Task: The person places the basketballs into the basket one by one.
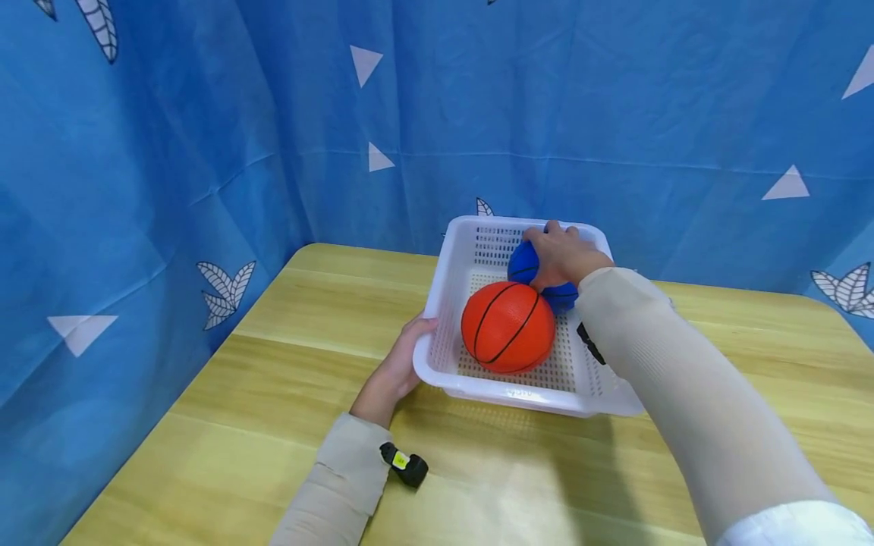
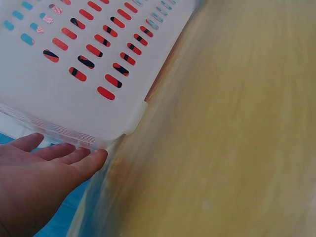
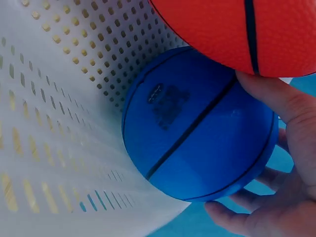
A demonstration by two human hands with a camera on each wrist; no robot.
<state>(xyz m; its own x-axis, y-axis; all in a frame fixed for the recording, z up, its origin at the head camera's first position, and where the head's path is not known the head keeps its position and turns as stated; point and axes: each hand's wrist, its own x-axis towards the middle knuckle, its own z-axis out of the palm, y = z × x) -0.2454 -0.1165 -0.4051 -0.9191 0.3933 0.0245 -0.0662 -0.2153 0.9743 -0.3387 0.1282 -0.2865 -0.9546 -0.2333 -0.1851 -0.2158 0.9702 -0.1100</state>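
Observation:
A white plastic basket [image 1: 522, 392] with slotted sides stands on the table. It holds an orange-red basketball [image 1: 508, 327] and, behind that, a blue basketball [image 1: 524, 262]. My left hand [image 1: 403, 362] holds the basket's left side, a digit over the rim; in the left wrist view its fingers [image 2: 79, 168] reach under the rim. My right hand [image 1: 561, 256] reaches into the back right of the basket and grips the blue ball from above. In the right wrist view, the thumb lies between both balls and the fingers spread round the blue one.
The wooden table [image 1: 273, 379] has light yellow grain. Close behind it and along its left side hangs a blue curtain [image 1: 437, 91] with white triangles and leaf prints. A black strap with a yellow-marked device [image 1: 404, 464] sits on my left wrist.

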